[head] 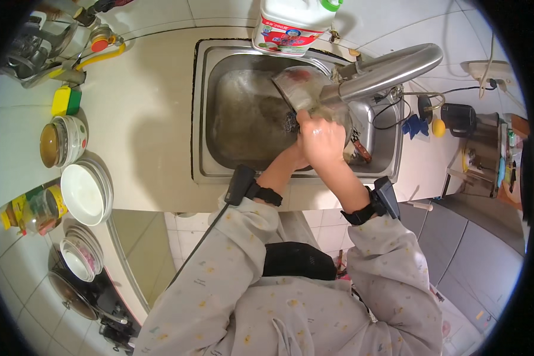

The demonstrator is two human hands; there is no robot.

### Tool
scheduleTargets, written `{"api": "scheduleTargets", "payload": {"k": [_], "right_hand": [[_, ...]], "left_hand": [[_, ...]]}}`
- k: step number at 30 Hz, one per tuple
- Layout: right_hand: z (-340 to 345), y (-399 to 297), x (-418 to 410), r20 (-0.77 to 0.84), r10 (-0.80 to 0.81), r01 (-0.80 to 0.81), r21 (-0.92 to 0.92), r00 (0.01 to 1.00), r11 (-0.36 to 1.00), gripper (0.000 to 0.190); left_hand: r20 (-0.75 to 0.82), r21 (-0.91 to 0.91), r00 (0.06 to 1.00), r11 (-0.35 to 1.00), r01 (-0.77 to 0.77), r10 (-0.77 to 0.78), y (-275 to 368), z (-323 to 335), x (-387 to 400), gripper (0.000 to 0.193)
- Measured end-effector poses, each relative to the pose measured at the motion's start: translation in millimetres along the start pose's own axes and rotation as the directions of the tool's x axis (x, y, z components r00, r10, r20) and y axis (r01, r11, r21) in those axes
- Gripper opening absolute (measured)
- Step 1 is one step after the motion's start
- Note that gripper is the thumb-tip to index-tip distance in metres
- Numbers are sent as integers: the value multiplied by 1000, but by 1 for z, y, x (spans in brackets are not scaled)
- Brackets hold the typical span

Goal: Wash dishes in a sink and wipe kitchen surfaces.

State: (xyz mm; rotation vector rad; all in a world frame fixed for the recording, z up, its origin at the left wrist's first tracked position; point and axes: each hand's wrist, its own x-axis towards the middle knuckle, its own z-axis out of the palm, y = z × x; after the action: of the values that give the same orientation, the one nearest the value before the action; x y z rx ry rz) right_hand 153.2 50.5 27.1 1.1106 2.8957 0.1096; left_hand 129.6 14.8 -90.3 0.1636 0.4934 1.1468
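Over the stainless steel sink (203,133), my right hand (322,135) is wet and curled into a fist at the near edge of a shiny metal vessel (300,84). The vessel is tilted under the faucet (391,73), and its full shape is hidden. My left hand (299,155) reaches beneath the right one and is mostly covered by it, so its fingers cannot be seen. A dark steel-wool scrubber (290,122) shows just left of my hands. Cloudy water (244,115) lies in the large basin. A knife with a reddish-brown handle (362,151) lies in the smaller basin.
A white detergent jug (289,29) stands behind the sink. Along the left are a yellow-green sponge (66,100), stacked bowls (73,140), white dishes (84,194) and a lidded pan (71,296). A black mug (458,120) and loose cables (391,120) are at right.
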Motion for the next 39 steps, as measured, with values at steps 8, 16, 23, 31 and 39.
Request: {"api": "scheduleTargets", "payload": {"k": [8,16,23,31,39], "right_hand": [[-10,-11,5,86,34,-37,29,996,999,10],[5,8,7,144,293,-322,267,945,908,27],[133,38,-6,160,317,-278,884,935,375,36],[178,17,-35,548,426,-498,835,720,-234,60],[228,62,-53,513,442,-653,711,736,262,62]], "left_hand": [[-35,12,999,1000,25,-24,4,4,-12,33],[-305,432,952,889,155,-18,16,-6,-12,34],[-524,846,756,344,408,392,22,-71,-31,57],[-479,871,863,210,444,160,24,-106,-79,55],[-465,867,828,352,354,313,25,-104,-117,35]]}}
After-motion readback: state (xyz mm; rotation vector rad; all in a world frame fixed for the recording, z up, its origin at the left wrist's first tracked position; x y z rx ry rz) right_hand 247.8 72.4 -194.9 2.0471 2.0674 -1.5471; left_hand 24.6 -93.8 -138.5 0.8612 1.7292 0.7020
